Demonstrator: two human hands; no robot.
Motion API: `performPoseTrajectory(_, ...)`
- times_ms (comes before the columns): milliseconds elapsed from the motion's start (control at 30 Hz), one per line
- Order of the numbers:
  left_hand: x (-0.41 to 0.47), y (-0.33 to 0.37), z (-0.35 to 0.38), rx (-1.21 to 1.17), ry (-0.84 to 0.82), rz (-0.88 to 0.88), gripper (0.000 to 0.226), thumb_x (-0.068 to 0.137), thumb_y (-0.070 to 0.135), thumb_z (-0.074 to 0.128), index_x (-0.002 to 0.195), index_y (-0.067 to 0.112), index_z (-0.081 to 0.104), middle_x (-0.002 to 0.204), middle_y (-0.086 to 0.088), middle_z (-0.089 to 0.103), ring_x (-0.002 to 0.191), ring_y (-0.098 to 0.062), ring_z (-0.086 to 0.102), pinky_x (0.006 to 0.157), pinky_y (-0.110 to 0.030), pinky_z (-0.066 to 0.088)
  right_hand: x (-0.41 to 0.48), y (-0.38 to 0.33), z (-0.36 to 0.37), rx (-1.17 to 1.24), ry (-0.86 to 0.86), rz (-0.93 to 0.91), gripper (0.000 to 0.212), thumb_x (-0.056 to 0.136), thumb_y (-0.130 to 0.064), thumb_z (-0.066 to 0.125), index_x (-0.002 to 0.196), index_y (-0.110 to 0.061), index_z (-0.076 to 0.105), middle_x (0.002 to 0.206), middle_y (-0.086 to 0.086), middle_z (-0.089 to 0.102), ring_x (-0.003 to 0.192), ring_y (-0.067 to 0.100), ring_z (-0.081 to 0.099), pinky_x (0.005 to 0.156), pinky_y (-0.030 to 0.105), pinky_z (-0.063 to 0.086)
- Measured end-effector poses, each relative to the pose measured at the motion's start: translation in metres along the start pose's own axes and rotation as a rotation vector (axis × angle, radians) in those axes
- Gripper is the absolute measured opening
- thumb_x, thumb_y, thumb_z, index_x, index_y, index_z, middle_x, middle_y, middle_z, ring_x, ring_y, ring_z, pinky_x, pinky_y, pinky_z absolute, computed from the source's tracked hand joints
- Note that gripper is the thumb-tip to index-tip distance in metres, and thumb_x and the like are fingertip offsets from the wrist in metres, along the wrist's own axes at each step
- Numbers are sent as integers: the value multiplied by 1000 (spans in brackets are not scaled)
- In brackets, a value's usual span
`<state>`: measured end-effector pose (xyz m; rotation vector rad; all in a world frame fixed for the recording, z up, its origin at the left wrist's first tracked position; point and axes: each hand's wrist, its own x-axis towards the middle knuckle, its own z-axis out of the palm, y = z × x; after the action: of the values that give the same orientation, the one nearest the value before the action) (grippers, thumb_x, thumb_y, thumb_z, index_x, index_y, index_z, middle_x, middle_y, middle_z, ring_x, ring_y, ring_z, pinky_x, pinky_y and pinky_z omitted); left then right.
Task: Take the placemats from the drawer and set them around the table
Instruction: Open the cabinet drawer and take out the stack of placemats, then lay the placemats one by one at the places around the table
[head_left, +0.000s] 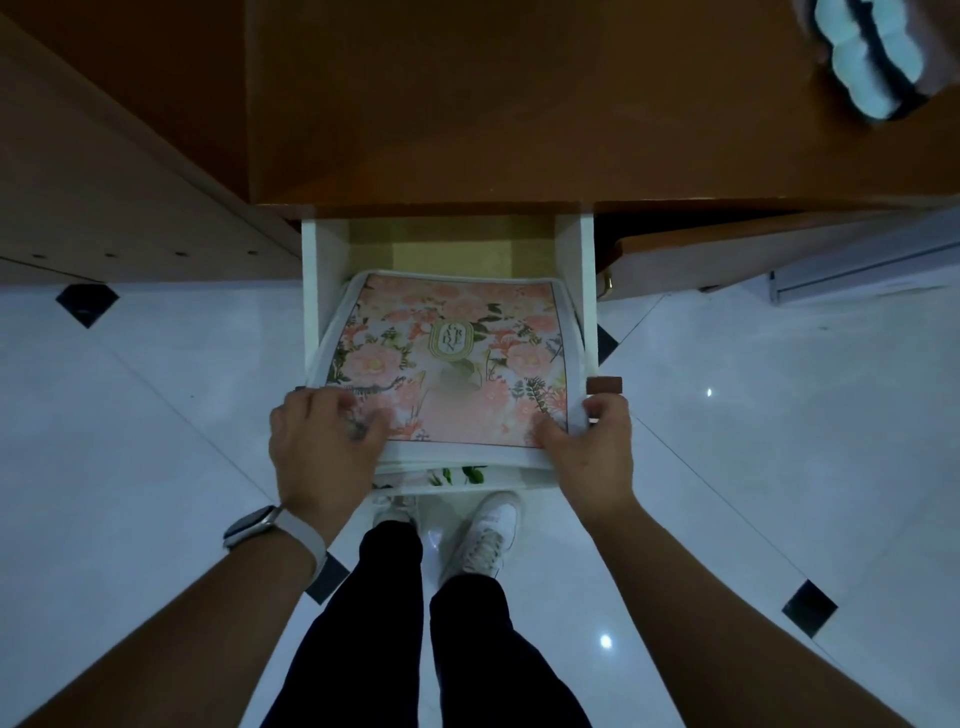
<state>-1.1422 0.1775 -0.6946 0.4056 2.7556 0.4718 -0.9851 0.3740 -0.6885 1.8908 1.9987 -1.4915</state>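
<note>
The left hand (327, 441) and right hand (587, 447) are pinching the near corners of the placemats (447, 358) stacked in the open drawer (317, 270); they are looking light and floppy, likely sagging unless held at both corners

Bare forearms, a smartwatch (249, 526) on a pale strap above the left hand (322, 447), black trousers (395, 597), white sneakers (488, 535).

Pink floral placemats (452, 364), white-bordered with an oval emblem at centre (a stack, more edges peeking out underneath), lying face up in the pulled-out white drawer (317, 270), filling its width.
</note>
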Motion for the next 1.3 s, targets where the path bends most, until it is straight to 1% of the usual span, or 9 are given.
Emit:
performPoseTrajectory(100, -2, 2, 2, -13, 48, -220, 67, 67, 50, 82, 111, 6, 57, 115, -19, 51, 110, -40, 43, 85, -51, 44, 1, 0, -2, 99, -75, 94, 53, 78, -31, 80, 114, -24, 42, 92, -10, 60, 78, 3, 62, 62, 17, 45)
performPoseTrajectory(167, -2, 2, 2, -37, 36, -312, 82, 63, 56, 82, 116, 3, 49, 119, -22, 47, 110, -42, 45, 83, -52, 47, 5, 2, -3, 100, -121, 145, 41, 78, -31, 79, 107, -20, 53, 93, -6, 66, 77, 5, 63, 63, 19, 48)
performPoseTrajectory(267, 1, 5, -4, -260, -53, -496, 79, 64, 55, 83, 112, 6, 43, 109, -11, 54, 89, -30, 58, 72, -39, 52, 11, 4, -5, 135, -186, 180, 29, 79, -27, 79, 99, -19, 60, 92, -2, 68, 76, 10, 65, 56, 16, 47)
performPoseTrajectory(333, 5, 5, -7, -375, -135, -596, 69, 68, 54, 81, 108, 9, 46, 90, -1, 58, 72, -15, 58, 56, -27, 45, 14, 4, -7, 140, -210, 175, 31, 79, -26, 79, 102, -17, 59, 91, -3, 67, 76, 9, 65, 51, 12, 45)
performPoseTrajectory(500, 14, 1, -13, -448, -253, -548, 49, 74, 50, 78, 94, 10, 57, 82, -2, 60, 73, -14, 57, 51, -25, 39, 17, 8, -9, 47, -243, 109, 41, 78, -28, 80, 110, -15, 58, 99, -2, 69, 85, 15, 68, 73, 31, 57)
performPoseTrajectory(767, 7, -3, -29, -618, -267, -489, 42, 73, 31, 84, 102, 14, 59, 88, 1, 64, 76, -11, 60, 56, -17, 45, 0, -4, -13, -27, -201, 49, 35, 84, -24, 74, 108, -13, 51, 96, -3, 61, 81, 8, 60, 61, 20, 46)
performPoseTrajectory(900, 0, 1, -53, -645, -263, -457, 46, 71, 33, 85, 104, 12, 60, 93, 2, 67, 80, -9, 62, 66, -20, 48, -21, -15, -24, -25, -193, 58, 37, 84, -25, 74, 110, -14, 51, 97, -3, 61, 84, 12, 61, 68, 25, 50)
performPoseTrajectory(1033, -9, 14, -93, -702, -253, -411, 36, 73, 27, 84, 97, 18, 59, 89, 6, 65, 74, -3, 61, 58, -9, 47, -53, -41, -41, -17, -156, 51, 33, 85, -25, 72, 108, -15, 51, 94, -4, 59, 83, 11, 60, 61, 23, 46)
performPoseTrajectory(1300, -16, 57, -193, -747, -312, -230, 31, 76, 26, 82, 81, 22, 51, 72, 4, 56, 59, -8, 52, 48, -17, 44, -144, -107, -98, 23, 30, 53, 28, 85, -24, 70, 103, -17, 49, 90, -5, 59, 79, 9, 59, 61, 25, 47)
